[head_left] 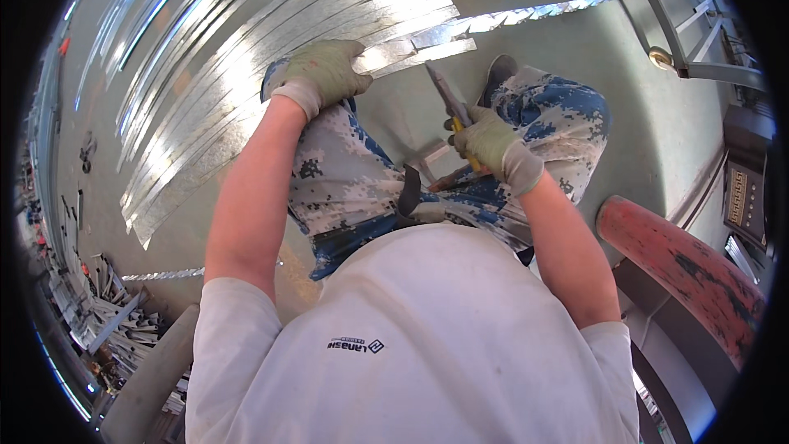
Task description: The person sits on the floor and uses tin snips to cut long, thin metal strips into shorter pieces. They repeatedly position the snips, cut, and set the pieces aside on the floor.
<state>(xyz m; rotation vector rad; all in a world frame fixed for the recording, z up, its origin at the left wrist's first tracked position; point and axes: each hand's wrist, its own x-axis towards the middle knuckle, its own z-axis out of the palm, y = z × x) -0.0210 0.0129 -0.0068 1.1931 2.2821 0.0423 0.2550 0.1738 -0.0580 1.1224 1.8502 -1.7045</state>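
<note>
Silvery metal strips (246, 57) fan across the upper left; at their edge, the gloved left hand (325, 74) half curls, its hold unclear. Right of centre, the gloved right hand (490, 138) grips yellow-handled snips (448, 94).

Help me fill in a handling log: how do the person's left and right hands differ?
The left hand shows no tool; the right hand is closed around a yellow-handled tool. The left hand is at the metal strips, though whether it grips one is unclear; the right hand is apart from them. Both wear pale green gloves.
</note>
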